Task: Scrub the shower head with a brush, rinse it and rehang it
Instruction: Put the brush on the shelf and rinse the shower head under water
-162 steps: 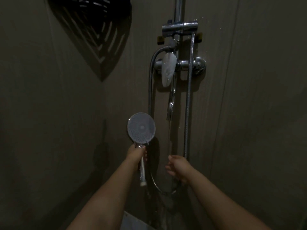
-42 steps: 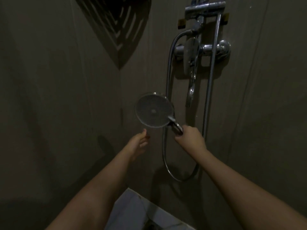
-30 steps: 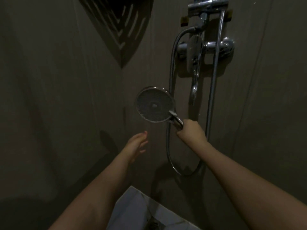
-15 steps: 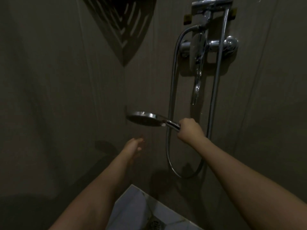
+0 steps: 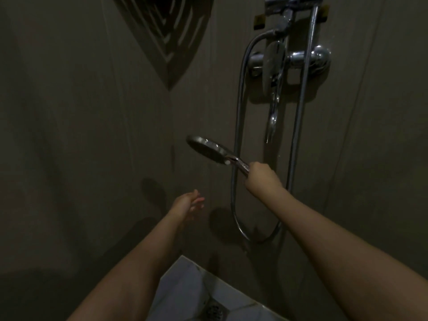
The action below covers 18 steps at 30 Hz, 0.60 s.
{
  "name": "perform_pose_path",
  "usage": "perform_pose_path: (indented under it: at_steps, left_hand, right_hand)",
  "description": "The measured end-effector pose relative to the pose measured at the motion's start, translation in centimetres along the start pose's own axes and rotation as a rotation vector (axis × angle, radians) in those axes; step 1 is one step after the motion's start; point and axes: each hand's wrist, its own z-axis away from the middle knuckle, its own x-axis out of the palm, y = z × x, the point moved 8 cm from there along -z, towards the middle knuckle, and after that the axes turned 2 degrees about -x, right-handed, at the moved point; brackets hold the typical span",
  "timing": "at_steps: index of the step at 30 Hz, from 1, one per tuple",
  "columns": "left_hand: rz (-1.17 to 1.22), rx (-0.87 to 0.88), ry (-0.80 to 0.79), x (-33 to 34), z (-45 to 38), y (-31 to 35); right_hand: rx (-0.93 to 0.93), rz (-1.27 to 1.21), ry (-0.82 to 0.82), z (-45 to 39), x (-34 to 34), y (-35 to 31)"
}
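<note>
The round chrome shower head (image 5: 206,148) is held out in front of the wall with its spray face turned downward. My right hand (image 5: 262,177) grips its handle from the right. Its metal hose (image 5: 238,126) loops down the wall and back up to the mixer. My left hand (image 5: 188,203) hangs lower and to the left, under the head, with fingers spread and nothing in it. No brush is in sight.
The chrome mixer tap (image 5: 289,60) with its lever and spout is mounted on the wall above, beside a vertical rail (image 5: 301,112). A dark corner shelf (image 5: 166,31) hangs upper left. White floor tiles with a drain (image 5: 214,310) lie below.
The head passed from my left hand to my right. Its face, earlier toward me, has tipped down. My left hand has let go and dropped lower.
</note>
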Motion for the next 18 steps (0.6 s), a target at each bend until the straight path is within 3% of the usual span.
perform_pose_path:
  at_steps: [5,7,10,12,15,18]
  left_hand:
    - [0.020,-0.033,0.023,-0.2,0.0,-0.9]
    - [0.031,-0.030,0.022,-0.1,0.0,-1.0]
    - [0.044,0.039,-0.004,0.8,0.4,-0.3]
    - [0.121,0.026,-0.135,2.7,0.9,0.2]
    - [0.322,-0.003,-0.293,5.2,1.6,1.9]
    - [0.514,0.118,-0.166,4.3,0.9,3.7]
  right_hand:
    - [0.032,0.057,-0.013,0.3,0.3,0.8]
    - [0.081,0.018,-0.119,0.3,1.0,1.3]
    - [0.179,-0.427,-0.434,1.6,4.1,1.5]
    - [0.224,-0.804,-0.595,2.9,6.0,0.9]
    - [0.167,-0.972,-0.683,4.1,7.3,-0.5]
    - [0.178,-1.061,-0.714,4.5,8.2,-1.7]
